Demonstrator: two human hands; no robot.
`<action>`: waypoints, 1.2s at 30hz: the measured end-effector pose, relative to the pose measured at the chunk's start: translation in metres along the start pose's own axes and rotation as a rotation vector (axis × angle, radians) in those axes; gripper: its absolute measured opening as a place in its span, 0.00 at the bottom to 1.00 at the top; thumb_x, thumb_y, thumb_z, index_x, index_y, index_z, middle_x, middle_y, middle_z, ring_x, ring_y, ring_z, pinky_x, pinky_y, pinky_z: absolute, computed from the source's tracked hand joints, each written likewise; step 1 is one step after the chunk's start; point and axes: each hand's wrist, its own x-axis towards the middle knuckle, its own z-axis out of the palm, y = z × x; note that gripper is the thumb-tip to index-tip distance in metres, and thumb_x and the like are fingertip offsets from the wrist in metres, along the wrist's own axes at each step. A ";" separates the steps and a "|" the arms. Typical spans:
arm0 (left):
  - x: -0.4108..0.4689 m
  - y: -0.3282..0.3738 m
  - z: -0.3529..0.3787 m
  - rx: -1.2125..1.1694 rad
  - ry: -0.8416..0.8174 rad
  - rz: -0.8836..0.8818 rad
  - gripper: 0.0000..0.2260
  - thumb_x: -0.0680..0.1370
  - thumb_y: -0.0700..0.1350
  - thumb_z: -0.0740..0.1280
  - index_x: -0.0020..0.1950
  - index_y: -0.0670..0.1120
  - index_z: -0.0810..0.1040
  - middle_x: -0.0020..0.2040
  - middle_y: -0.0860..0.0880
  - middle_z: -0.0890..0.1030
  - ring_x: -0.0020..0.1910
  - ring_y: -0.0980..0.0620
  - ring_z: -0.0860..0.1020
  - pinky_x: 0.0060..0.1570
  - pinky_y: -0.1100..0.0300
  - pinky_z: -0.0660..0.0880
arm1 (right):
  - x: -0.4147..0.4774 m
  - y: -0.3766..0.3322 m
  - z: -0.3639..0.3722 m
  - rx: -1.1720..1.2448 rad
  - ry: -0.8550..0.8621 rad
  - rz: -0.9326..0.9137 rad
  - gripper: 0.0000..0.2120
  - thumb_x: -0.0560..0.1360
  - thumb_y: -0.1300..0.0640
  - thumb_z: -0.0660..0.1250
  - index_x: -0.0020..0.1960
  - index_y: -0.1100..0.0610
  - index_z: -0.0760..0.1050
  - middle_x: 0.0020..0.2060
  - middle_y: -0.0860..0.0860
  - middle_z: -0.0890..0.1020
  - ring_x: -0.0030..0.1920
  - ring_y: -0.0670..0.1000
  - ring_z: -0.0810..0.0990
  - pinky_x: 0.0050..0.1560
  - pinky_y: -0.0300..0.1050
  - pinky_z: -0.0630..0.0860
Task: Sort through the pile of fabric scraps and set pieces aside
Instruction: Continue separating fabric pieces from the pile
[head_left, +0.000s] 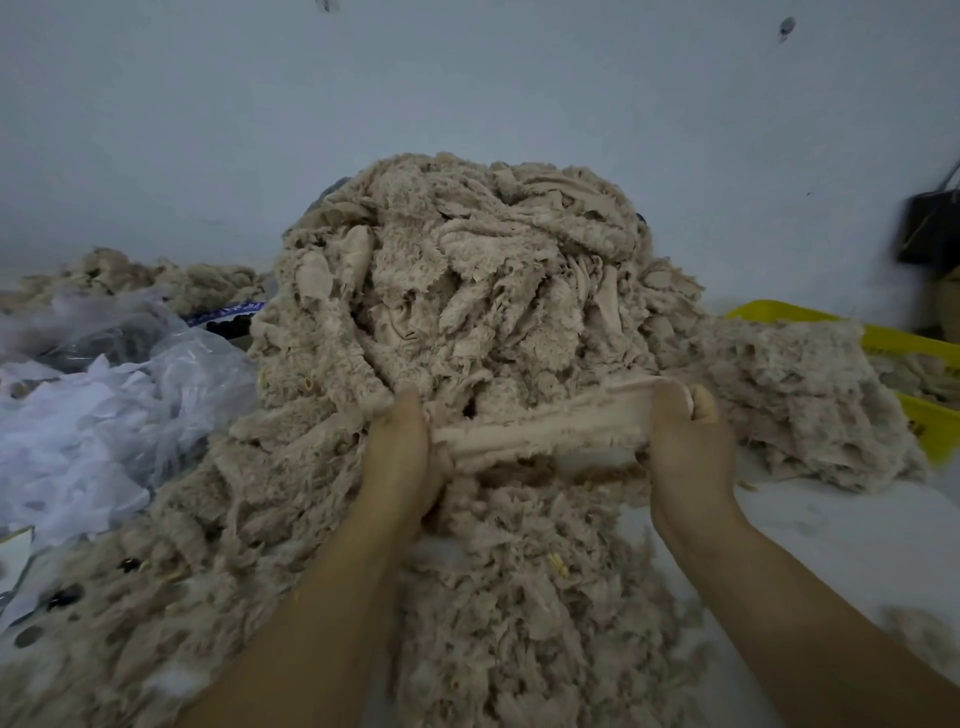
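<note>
1. Near field: loose scraps (519, 623) lie on the white table (831, 545) between my forearms.

2. Grip: L hand (402, 457) and R hand (685, 447) are well apart. Each has its fingers curled round one end of the strip (540, 431), so both are clamped on it and it's drawn taut between them. It sits just in front of the main pile (467, 270), low on its face.

3. Orientation: the strip's long axis runs left-right across the view, w/ the R end slightly higher. The smooth side faces me, as far as I can tell.

4. Risks:
- The strip's upper edge touches the pile. If it's snagged on neighbours, a lift may drag extra pcs or slump the pile face toward me.
- The fabric looks stretchy. Too much pull may snap one end out of its grip.
- The set-aside stack (800, 384), to the right against the yellow crate (930, 421), is soft and uneven. A tossed pc may slide off.
- The plastic bag (171, 374) lies just beside the pile on the left. A slump would mix the lots.
</note>
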 end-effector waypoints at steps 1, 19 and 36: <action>0.002 -0.001 -0.001 0.067 -0.002 0.030 0.19 0.84 0.55 0.56 0.37 0.48 0.73 0.26 0.51 0.69 0.23 0.52 0.69 0.25 0.59 0.72 | -0.001 -0.001 0.000 0.004 0.002 -0.004 0.21 0.83 0.54 0.60 0.35 0.51 0.55 0.22 0.45 0.58 0.24 0.46 0.53 0.25 0.40 0.55; 0.001 -0.009 -0.006 0.627 -0.201 0.445 0.08 0.83 0.44 0.60 0.57 0.44 0.77 0.53 0.41 0.75 0.44 0.43 0.75 0.44 0.53 0.73 | 0.015 0.003 -0.007 -0.223 -0.004 0.002 0.06 0.81 0.53 0.64 0.48 0.51 0.68 0.48 0.56 0.74 0.38 0.49 0.72 0.37 0.45 0.71; -0.012 -0.007 0.002 0.971 -0.166 0.735 0.06 0.81 0.41 0.58 0.48 0.45 0.73 0.43 0.50 0.72 0.51 0.43 0.74 0.54 0.47 0.71 | -0.023 0.004 0.020 -0.499 -0.613 -0.479 0.13 0.82 0.50 0.60 0.40 0.51 0.73 0.35 0.46 0.75 0.35 0.43 0.74 0.35 0.33 0.67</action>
